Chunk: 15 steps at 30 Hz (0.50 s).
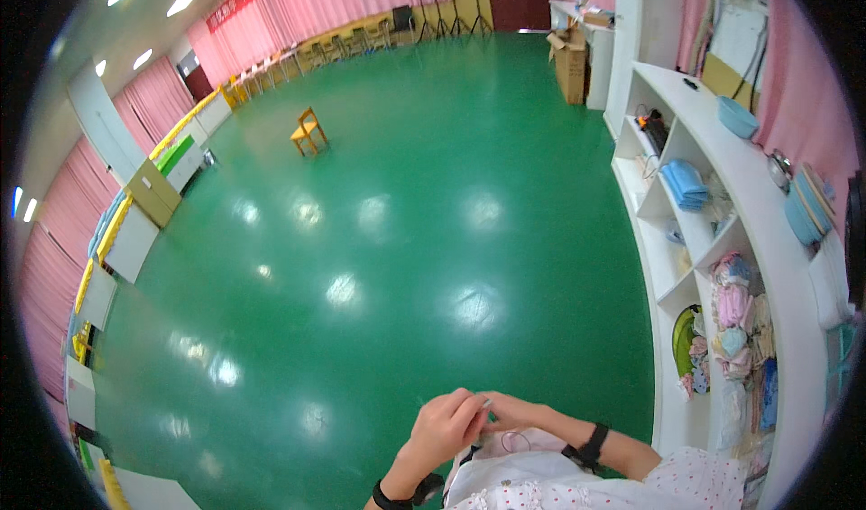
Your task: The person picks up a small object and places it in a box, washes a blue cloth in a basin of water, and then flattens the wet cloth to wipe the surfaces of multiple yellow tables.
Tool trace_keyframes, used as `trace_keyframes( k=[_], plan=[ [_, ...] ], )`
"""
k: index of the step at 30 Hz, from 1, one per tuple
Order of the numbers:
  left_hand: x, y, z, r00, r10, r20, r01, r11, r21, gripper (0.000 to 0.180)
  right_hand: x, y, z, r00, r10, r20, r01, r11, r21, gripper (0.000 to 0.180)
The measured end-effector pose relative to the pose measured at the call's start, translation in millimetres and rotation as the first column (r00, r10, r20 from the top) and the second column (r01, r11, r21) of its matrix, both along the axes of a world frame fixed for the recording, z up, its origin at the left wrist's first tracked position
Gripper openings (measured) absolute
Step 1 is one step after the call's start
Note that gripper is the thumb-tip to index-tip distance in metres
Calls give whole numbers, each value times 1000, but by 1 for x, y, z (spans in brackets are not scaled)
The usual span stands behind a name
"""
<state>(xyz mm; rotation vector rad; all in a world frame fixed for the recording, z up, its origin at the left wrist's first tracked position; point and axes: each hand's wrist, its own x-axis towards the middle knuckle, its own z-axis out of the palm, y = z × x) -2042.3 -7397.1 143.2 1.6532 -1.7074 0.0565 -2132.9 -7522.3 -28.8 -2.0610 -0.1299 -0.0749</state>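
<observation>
My left hand [444,426] and my right hand [507,411] meet at the lower middle, close to my body. The left hand's fingers are curled together over the right hand's fingertips. A small pale bit [488,404] shows between them, too small to name. Whatever else the fingers hold is hidden behind the left hand. Just under the hands lies white cloth with reddish dots [550,483], with a thin dark loop [515,440] against it. Each wrist wears a black band.
White open shelving [642,239] runs along the right, holding folded blue cloths [686,185] and bundled clothes [732,307]. Light-blue basins [738,118] stand on top. A small wooden chair [308,131] is on the green floor. A cardboard box [568,66] stands far right; white cabinets [133,244] line the left.
</observation>
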Motion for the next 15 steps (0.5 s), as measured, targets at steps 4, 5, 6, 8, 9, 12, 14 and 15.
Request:
trace_keyframes(
  k=[4, 5, 6, 8, 9, 12, 14, 15],
  plan=[
    [97, -33, -5, 967, 201, -154, -209, 977, -34, 7, 117, -64, 17, 995, 54, -80, -75, 954, -290, 32],
    [127, -40, -9, 964, 214, -158, -223, 974, -37, 7, 144, -83, 15, 994, 68, -84, -90, 952, -294, 32],
    [157, -49, -12, 928, 328, -178, -337, 941, -21, 6, 168, -104, 12, 998, -6, -56, -10, 962, -273, 30],
    [217, -73, -16, 855, 480, -194, -488, 873, 12, 4, 213, -147, 5, 989, -140, 42, 146, 954, -263, 22],
    [247, -89, -16, 853, 484, -194, -491, 871, 12, 4, 238, -166, 6, 972, -205, 119, 230, 936, -268, 17],
    [330, -146, -12, 881, 454, -134, -454, 890, 28, 5, 303, -207, 15, 990, -139, -12, 117, 871, -477, 19],
    [383, -183, -10, 899, 414, -139, -418, 909, 7, 5, 355, -237, 21, 988, -5, -153, -74, 860, -506, 27],
    [410, -204, -9, 915, 381, -136, -385, 923, -7, 5, 379, -255, 29, 977, -46, -210, -68, 862, -502, 26]
  ],
)
